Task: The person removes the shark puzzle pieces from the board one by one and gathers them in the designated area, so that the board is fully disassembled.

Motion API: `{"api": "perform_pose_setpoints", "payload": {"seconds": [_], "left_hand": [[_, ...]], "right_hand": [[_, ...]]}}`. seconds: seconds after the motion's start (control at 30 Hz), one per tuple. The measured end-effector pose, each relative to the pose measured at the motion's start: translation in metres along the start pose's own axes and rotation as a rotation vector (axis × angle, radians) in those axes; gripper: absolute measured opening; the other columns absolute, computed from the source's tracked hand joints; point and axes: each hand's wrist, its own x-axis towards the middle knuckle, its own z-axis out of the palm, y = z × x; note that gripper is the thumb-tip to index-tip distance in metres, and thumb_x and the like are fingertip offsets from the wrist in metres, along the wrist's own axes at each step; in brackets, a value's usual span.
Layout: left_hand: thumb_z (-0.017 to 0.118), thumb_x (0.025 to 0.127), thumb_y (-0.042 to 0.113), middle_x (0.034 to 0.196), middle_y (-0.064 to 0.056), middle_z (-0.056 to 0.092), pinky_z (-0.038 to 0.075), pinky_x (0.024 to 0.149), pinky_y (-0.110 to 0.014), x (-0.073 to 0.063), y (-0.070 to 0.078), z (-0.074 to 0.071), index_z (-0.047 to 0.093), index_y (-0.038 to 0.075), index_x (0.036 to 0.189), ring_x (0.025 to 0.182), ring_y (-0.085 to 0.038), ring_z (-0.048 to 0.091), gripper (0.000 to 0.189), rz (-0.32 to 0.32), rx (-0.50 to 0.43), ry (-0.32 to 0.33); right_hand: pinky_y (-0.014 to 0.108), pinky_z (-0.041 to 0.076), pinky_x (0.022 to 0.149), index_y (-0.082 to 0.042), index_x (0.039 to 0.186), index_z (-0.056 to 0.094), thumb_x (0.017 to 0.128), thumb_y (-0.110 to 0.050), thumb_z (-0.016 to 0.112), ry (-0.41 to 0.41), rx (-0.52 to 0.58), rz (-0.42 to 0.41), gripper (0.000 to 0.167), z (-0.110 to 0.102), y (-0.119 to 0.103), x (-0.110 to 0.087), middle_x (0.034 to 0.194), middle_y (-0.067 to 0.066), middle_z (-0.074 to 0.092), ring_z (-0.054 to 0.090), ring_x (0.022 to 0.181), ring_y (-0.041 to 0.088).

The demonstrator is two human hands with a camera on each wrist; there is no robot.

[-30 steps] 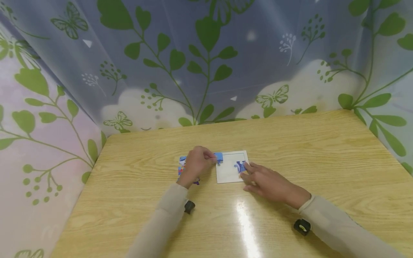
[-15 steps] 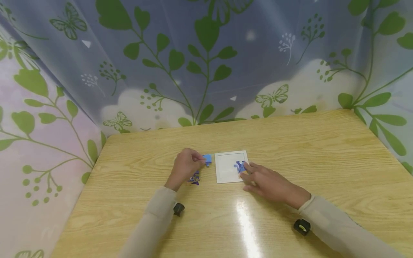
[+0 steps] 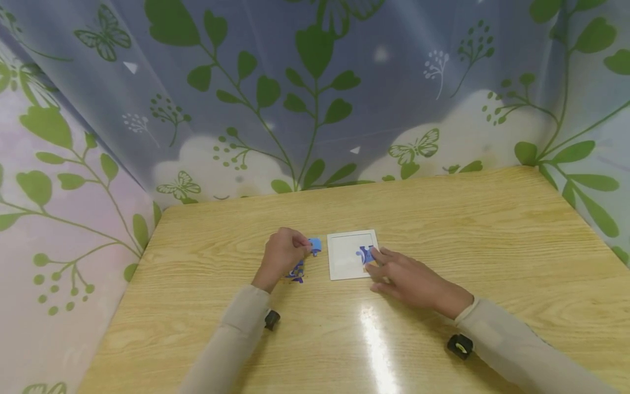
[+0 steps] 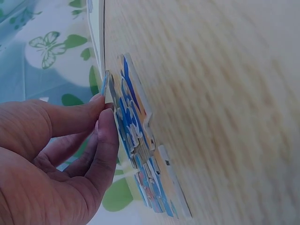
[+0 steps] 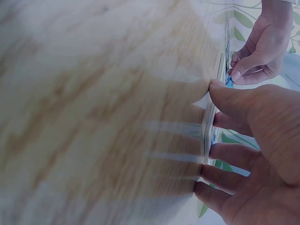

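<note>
My left hand [image 3: 282,256] pinches a light blue jigsaw piece [image 3: 315,245] between thumb and fingertips, just left of a white square puzzle tray [image 3: 332,269]. In the left wrist view, the pinched piece [image 4: 104,84] is seen nearly edge-on. Below that hand lies a pile of loose jigsaw pieces [image 4: 131,119], partly covered by it in the head view. My right hand [image 3: 415,282] rests with extended, spread fingers on the tray's right edge. At its fingertips, a blue and purple jigsaw piece [image 3: 366,254] lies inside the tray, partly hidden by the fingers.
The light wooden table [image 3: 236,350] carries a bright reflection in front of the tray. A curtain [image 3: 344,109] printed with leaves and butterflies hangs behind the table and along its sides. Black wrist devices [image 3: 460,346] sit at both sleeves.
My left hand has moved left with the light blue piece, from over the tray's upper left corner to beside it. The right hand stays in place.
</note>
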Motion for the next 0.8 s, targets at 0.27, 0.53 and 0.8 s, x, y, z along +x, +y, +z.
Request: {"api": "perform_pose_setpoints", "payload": {"seconds": [0.27,0.53,0.8], "left_hand": [[0.079,0.088,0.01,0.079,-0.003,0.071,0.054,0.071,-0.036,0.001,0.002,0.0,0.077,0.005,0.087,0.073,-0.017,0.064,0.005,-0.005,0.014,0.003],[0.079,0.087,0.008,0.082,-0.005,0.074,0.057,0.072,-0.034,0.003,0.008,0.004,0.078,0.004,0.089,0.074,-0.017,0.067,0.005,0.02,0.005,0.002],[0.08,0.086,0.006,0.083,-0.005,0.075,0.056,0.074,-0.034,0.006,0.025,0.019,0.078,0.003,0.088,0.079,-0.018,0.069,0.004,0.084,-0.033,-0.043]], "right_hand": [[0.062,0.041,0.104,0.007,0.131,0.062,0.096,-0.018,0.07,0.001,-0.002,0.004,0.044,0.0,0.0,0.0,0.147,0.036,0.04,0.04,0.136,0.054],[0.061,0.041,0.104,0.008,0.131,0.062,0.096,-0.017,0.071,0.008,-0.009,-0.01,0.044,0.0,0.0,0.001,0.146,0.037,0.041,0.041,0.135,0.055],[0.062,0.041,0.104,0.007,0.131,0.062,0.096,-0.018,0.07,0.002,-0.004,-0.003,0.044,-0.001,0.0,0.001,0.146,0.037,0.041,0.041,0.134,0.055]]}}
